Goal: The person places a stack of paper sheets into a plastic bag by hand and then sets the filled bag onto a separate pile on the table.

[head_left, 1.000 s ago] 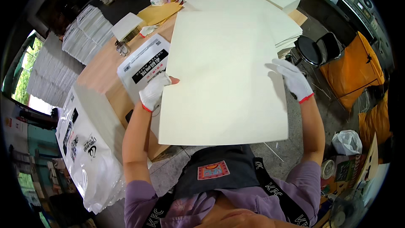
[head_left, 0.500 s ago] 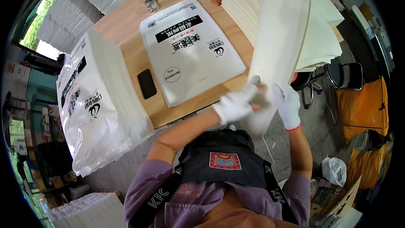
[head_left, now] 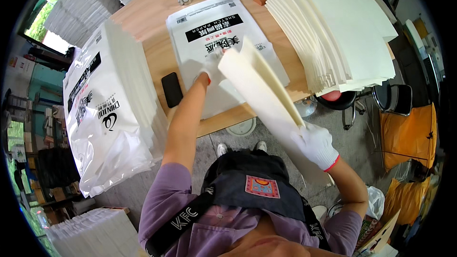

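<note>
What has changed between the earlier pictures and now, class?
The paper, held broad and flat at first, is now curled, its far end swung left over the printed bag. The left hand has moved from the paper's near end over to that bag; whether it touches the paper is unclear. The right hand holds the paper's edge. The phone and paper stack stayed on the table.

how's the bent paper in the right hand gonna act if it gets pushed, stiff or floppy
The paper would probably flex rather than stay flat, as it is already curved lengthwise in the right hand. It may be somewhat springy: the bend looks smooth, not limp. Its edges look thin, so a hard push could crease them.
</note>
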The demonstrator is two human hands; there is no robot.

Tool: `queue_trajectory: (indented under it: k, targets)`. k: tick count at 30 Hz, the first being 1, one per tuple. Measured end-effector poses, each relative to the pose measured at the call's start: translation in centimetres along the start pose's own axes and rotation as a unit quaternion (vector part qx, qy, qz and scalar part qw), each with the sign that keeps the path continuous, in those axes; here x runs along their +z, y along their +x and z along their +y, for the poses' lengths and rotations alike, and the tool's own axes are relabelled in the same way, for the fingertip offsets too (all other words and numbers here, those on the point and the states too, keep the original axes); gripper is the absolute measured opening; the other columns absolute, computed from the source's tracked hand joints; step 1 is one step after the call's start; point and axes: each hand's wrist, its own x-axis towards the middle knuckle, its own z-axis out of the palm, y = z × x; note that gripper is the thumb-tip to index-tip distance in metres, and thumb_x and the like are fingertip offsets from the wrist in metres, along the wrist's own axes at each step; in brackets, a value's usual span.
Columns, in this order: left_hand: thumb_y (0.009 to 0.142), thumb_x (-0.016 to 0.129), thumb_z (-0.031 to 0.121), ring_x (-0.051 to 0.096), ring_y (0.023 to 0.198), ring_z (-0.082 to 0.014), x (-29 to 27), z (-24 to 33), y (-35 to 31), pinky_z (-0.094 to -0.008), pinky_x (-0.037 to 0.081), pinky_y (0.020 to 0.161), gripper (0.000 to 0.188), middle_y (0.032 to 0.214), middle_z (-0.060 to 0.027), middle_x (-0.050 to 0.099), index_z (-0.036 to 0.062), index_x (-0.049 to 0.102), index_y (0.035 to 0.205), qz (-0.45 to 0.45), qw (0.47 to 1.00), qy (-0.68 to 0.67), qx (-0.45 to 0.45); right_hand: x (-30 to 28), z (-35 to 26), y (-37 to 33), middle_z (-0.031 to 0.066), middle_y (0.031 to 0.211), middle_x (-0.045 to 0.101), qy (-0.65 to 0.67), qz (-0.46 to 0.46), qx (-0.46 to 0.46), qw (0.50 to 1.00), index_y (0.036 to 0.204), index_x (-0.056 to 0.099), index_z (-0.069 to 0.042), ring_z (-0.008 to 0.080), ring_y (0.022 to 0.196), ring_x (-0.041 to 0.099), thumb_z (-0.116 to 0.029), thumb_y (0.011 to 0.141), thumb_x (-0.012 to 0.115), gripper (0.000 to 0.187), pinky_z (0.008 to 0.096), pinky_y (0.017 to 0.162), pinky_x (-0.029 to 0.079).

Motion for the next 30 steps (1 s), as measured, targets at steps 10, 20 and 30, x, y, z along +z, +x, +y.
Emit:
queue_trajectory:
  k: [10,20,30]
  targets:
    - [0.085,0.060,-0.003,0.061,0.087,-0.0122,-1.9,9.0,1.0,-0.0266,0.052,0.077,0.029,0.102,-0.0044,0.064,0.0047,0.058,0.113,-0.011,0.932,-0.359,-0.042,-2.3,1.8,-1.8,0.0150,0.077,0.064,0.040,-0.068,0.088,0.993,0.084,0.065,-0.007,0.0347,0.071,0.064,-0.028,0.087,0.054,0.024,0.0428,0.062,0.052]
    - [0.093,0.045,0.006,0.061,0.087,-0.0144,8.4,5.9,-5.1,-0.0312,0.052,0.078,0.030,0.102,-0.0063,0.064,0.0059,0.056,0.121,-0.298,0.922,0.218,-0.119,-5.8,-0.3,-3.3,0.0159,0.086,0.063,0.058,0.017,0.051,0.997,0.088,0.064,-0.003,0.0359,0.070,0.063,-0.023,0.082,0.063,0.021,0.0434,0.062,0.051]
    - [0.091,0.047,-0.003,0.062,0.097,-0.0151,-3.6,10.8,0.1,-0.0272,0.052,0.085,0.039,0.109,-0.0063,0.064,0.0053,0.052,0.129,0.057,0.826,-0.559,-0.053,2.4,1.8,-1.3,0.0145,0.083,0.062,-0.001,-0.059,0.055,0.997,0.077,0.056,-0.005,0.0327,0.069,0.063,-0.028,0.087,0.056,0.026,0.0441,0.059,0.051]
